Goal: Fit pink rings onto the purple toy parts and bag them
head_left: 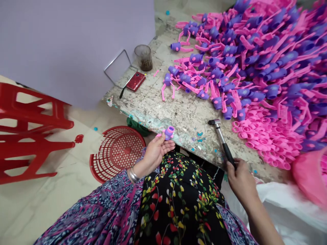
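My left hand (157, 151) is closed on a small purple and pink plastic part (168, 132), held just off the near edge of the worn table (178, 109). My right hand (240, 180) grips the black handle of a small hammer (221, 139); its metal head rests on the tabletop. A big heap of assembled purple and pink parts (255, 51) covers the right side of the table. Loose pink rings (258, 136) lie in a pile near the hammer.
A red phone (136, 81), a glass cup (143, 57) and a wire stand (118, 68) sit at the table's far left. On the floor are a red plastic basket (116, 151) and red stools (30, 132). A pink tub (310, 175) stands at right.
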`<state>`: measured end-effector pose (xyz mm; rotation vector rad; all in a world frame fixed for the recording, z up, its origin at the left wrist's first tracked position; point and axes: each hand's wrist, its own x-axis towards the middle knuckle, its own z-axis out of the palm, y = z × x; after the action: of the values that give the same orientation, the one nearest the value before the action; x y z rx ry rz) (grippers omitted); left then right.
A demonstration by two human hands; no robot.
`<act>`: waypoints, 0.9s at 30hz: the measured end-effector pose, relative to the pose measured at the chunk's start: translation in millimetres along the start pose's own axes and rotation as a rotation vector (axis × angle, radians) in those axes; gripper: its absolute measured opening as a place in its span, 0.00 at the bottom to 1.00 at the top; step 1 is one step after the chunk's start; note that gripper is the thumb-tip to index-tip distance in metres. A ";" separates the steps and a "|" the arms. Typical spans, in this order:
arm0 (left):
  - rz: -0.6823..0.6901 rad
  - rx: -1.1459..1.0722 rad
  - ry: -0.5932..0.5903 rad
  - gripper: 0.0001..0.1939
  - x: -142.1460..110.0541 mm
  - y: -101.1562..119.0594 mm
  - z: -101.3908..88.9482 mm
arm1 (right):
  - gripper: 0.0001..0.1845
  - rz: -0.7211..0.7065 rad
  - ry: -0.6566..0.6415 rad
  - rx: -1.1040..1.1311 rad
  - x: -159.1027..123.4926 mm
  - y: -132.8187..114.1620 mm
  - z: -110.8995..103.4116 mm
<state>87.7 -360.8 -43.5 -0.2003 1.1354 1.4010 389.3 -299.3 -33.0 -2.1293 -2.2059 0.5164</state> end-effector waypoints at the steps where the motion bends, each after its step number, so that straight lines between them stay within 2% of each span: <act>1: -0.001 -0.004 -0.006 0.09 0.0 0.2 0.1 | 0.28 0.009 -0.011 0.068 2.2 -0.5 -2.2; 6: 0.007 -0.030 -0.018 0.08 0.4 0.3 -0.8 | 0.31 -0.041 0.030 0.276 2.3 -14.9 -5.2; 10: 0.009 -0.019 -0.023 0.09 -0.9 1.2 0.3 | 0.27 -0.274 -0.051 0.380 -10.1 -43.3 -11.2; 15: 0.013 -0.019 -0.018 0.09 -2.0 3.1 2.5 | 0.26 -0.377 0.057 0.310 -14.6 -66.4 -15.6; 19: 0.013 -0.022 -0.009 0.09 -0.7 3.5 4.5 | 0.25 -0.481 -0.119 0.213 -9.5 -67.6 -11.4; 21: 0.017 -0.020 -0.009 0.09 0.0 3.4 5.6 | 0.25 -0.456 -0.111 0.276 -7.4 -67.2 -13.3; 25: 0.026 -0.018 0.006 0.08 0.5 3.6 6.6 | 0.28 -0.337 0.042 0.368 -7.0 -65.5 -17.0; 27: 0.025 -0.018 0.009 0.07 0.5 4.0 6.2 | 0.27 -0.363 0.014 0.327 -8.3 -63.0 -13.8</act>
<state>87.4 -355.1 -38.8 -0.2062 1.1360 1.4340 332.4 -304.9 -2.0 -1.5281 -2.2391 0.7660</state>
